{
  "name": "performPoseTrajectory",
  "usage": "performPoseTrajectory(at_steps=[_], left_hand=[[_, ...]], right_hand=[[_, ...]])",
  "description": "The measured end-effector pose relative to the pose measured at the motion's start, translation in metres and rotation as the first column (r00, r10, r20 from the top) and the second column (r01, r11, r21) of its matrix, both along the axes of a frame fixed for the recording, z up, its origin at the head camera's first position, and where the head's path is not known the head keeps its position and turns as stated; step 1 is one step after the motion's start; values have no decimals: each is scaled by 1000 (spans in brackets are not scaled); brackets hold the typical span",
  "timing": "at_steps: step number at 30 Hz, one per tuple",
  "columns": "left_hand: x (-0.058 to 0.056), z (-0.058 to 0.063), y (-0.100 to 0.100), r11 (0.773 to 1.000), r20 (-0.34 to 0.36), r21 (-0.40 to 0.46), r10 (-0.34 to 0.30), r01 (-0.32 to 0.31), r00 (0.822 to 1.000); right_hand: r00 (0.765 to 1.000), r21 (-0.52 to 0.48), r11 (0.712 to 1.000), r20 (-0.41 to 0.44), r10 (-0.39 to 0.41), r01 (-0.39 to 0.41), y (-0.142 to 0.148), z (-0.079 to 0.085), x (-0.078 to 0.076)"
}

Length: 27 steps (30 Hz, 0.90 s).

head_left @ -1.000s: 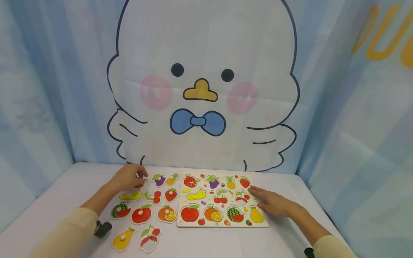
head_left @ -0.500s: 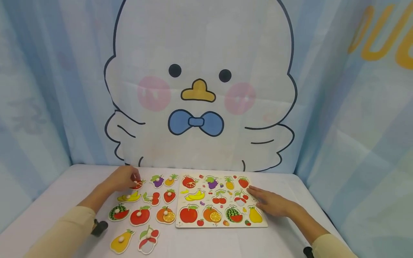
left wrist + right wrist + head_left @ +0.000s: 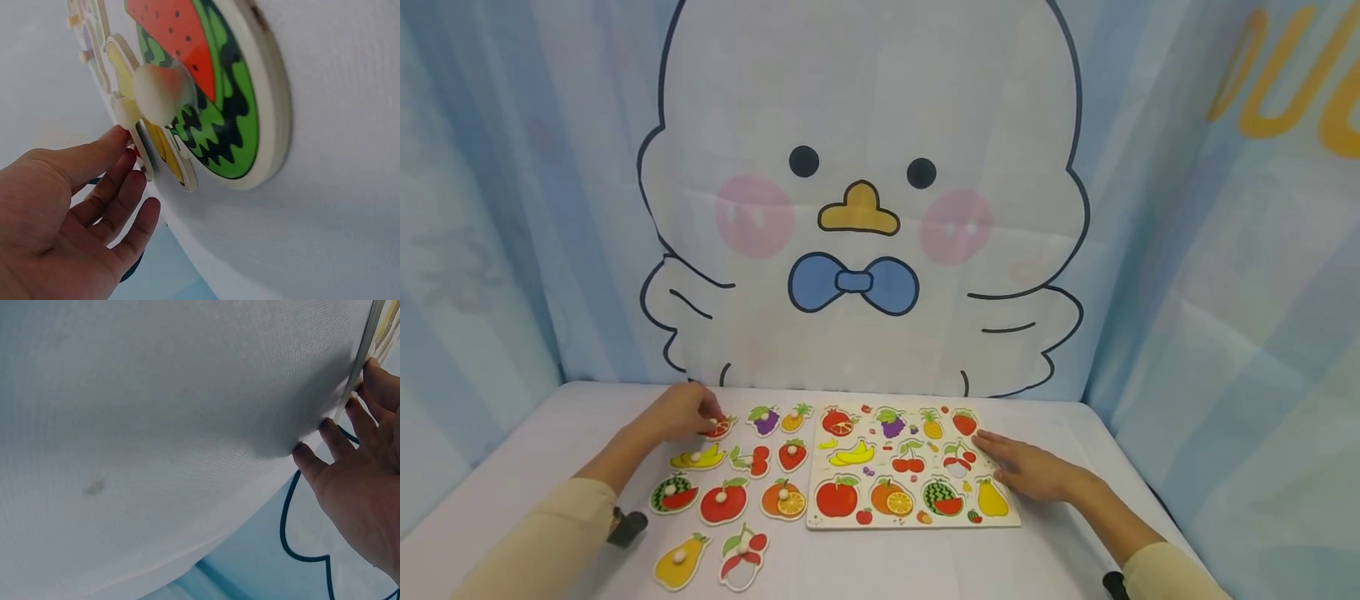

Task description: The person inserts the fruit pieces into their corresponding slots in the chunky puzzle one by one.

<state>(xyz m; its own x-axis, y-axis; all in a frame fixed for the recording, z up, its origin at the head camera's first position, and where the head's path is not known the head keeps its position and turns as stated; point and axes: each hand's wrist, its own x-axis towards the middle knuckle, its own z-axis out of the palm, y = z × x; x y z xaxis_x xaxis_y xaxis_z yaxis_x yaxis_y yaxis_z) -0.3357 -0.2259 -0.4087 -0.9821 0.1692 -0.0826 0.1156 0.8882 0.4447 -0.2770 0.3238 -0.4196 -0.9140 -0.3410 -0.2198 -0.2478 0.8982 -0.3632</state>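
Since a second ago, left hand (image 3: 685,412) has come down lower onto the pomegranate piece (image 3: 722,428); right hand (image 3: 1033,469) same spot; head view shifted slightly. Left fingers bent, thumb and index nearly together, pinching at the pomegranate piece's knob; exact contact partly hidden in the left wrist view. Piece lies at the far left of the loose group, on the worktop (image 3: 865,571). Right fingers extended, slightly spread, gripping nothing, tips touching the right edge of the fruit board (image 3: 902,526).

Loose pieces left of board: grape piece (image 3: 767,422) and pineapple piece (image 3: 793,422) in the far row; banana piece (image 3: 709,457) just nearer than the pomegranate, then cherry piece (image 3: 760,461) and strawberry piece (image 3: 792,458); watermelon piece (image 3: 677,499), apple piece (image 3: 730,507), orange piece (image 3: 790,505) next; pear piece (image 3: 676,572) and red-and-white piece (image 3: 743,573) nearest. Behind: backdrop (image 3: 865,92) with cartoon bird.
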Motion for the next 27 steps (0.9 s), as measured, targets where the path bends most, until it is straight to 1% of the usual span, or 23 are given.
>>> performPoseTrajectory(at_steps=[3,6,8,11,15,18,20,27], left_hand=[[-1,3,2,1000,-2,9,7,-7,1000],[-2,6,4,1000,-8,15,-1,1,1000],[-2,7,6,1000,-11,22,-15,15,1000],[-3,11,11,998,-21,37,-56,56,998],[-6,15,22,994,-15,59,-87,88,996],[-9,16,31,993,0,79,-83,83,997],[-11,17,36,990,3,102,-94,93,996],[-16,20,56,976,3,175,-130,128,991]], right_hand=[[1000,-12,1000,-7,14,-14,1,1,0],[1000,-22,1000,-4,17,-17,1,1,0],[1000,-20,1000,-3,20,-20,1,2,0],[1000,-21,1000,2,13,-13,1,2,0],[1000,-32,999,11,-6,7,2,1,1],[1000,-44,999,20,-19,20,2,0,2],[1000,-50,999,24,-21,22,3,-1,2],[1000,-58,998,3,16,-15,5,-3,1]])
